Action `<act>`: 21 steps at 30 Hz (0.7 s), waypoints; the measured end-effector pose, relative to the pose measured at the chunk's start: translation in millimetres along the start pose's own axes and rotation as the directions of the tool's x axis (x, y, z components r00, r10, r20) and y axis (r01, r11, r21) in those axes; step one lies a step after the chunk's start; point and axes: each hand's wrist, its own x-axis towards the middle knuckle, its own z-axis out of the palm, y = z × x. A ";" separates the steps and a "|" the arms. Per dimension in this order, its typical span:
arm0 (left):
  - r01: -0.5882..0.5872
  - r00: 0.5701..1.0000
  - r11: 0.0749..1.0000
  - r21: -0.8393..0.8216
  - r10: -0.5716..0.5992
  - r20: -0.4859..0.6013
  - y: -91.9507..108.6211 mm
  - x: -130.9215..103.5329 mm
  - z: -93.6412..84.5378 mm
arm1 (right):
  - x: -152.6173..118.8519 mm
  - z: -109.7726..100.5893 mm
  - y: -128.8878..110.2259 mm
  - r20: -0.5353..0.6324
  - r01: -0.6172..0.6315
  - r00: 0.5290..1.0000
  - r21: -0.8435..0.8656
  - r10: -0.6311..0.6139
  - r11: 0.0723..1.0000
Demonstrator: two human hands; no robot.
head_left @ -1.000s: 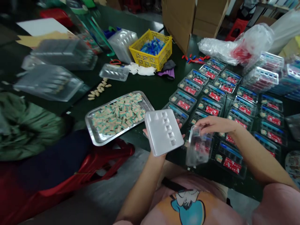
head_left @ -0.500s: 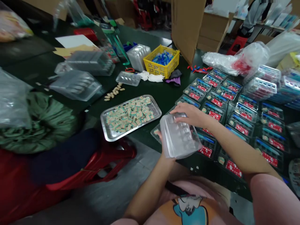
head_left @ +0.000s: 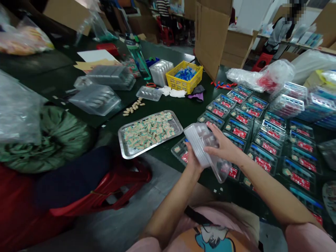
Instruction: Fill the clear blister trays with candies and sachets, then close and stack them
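Note:
A stack of clear plastic trays (head_left: 196, 143) is held between my hands above the table's front edge. My left hand (head_left: 193, 159) grips it from below and the left side. My right hand (head_left: 222, 145) has its thumb and fingers on the stack's right side, where one tray (head_left: 219, 168) tilts away from the rest. Beneath and to the right lie rows of filled trays (head_left: 263, 163) with blue items and red packets. Left of my hands sits a metal tray (head_left: 124, 151) of small beige and green pieces (head_left: 149, 131).
A yellow basket (head_left: 181, 84) of blue items stands at the back centre, beside more clear trays (head_left: 162, 71). Further left are a green bottle (head_left: 140, 59) and more tray stacks (head_left: 96, 99). Stacked filled trays (head_left: 288, 99) stand at right. A red stool (head_left: 105, 196) is at lower left.
The tray stack has turned, showing its layered edges, and one tray now splays away at the right. My right hand has moved lower and to the right. The view has shifted slightly.

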 end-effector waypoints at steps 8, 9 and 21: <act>0.025 0.987 0.986 0.167 -0.051 0.153 3.0 2.3 0.9 | -4.1 9.4 7.2 -0.023 -0.050 0.998 0.051 0.051 0.997; 0.024 0.983 0.981 0.190 -0.057 0.174 6.1 3.6 1.5 | -2.2 9.0 8.5 -0.034 -0.044 0.998 0.066 0.047 0.997; -0.088 0.985 0.935 0.344 0.031 0.168 86.8 88.1 27.0 | 116.2 -3.2 14.1 -0.065 0.006 0.998 0.163 0.004 0.987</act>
